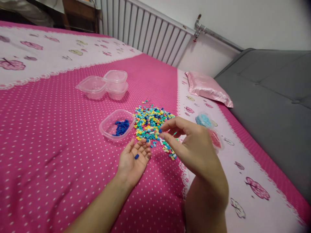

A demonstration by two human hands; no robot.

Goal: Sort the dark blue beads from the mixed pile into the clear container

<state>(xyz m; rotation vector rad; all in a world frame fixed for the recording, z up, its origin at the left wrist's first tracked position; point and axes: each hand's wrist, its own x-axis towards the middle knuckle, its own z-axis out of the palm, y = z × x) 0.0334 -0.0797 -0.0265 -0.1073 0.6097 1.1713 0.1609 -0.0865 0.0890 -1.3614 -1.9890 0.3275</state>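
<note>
My left hand (pixel 134 158) lies palm up with its fingers spread and slightly curled. On its palm rests a small dark blue toy brick (pixel 136 156). My right hand (pixel 184 139) is over the right side of a pile of mixed small toy bricks (pixel 150 123), coloured yellow, teal, blue, white and red. Between its thumb and index fingertip is a dark blue toy brick (pixel 160 131). Just beyond my left fingers stands a clear plastic container (pixel 105 131) with dark blue bricks (pixel 120 128) inside. Part of the pile is hidden behind my right hand.
Farther back are clear lidded containers (pixel 115 85), some stacked. Beyond my right hand sit a container of light blue bricks (pixel 204 120) and one of red bricks (pixel 215 139), partly covered. A pink pillow (pixel 209 89) lies near the grey headboard (pixel 267 94); a pink dotted bedsheet (pixel 60 129) lies underneath.
</note>
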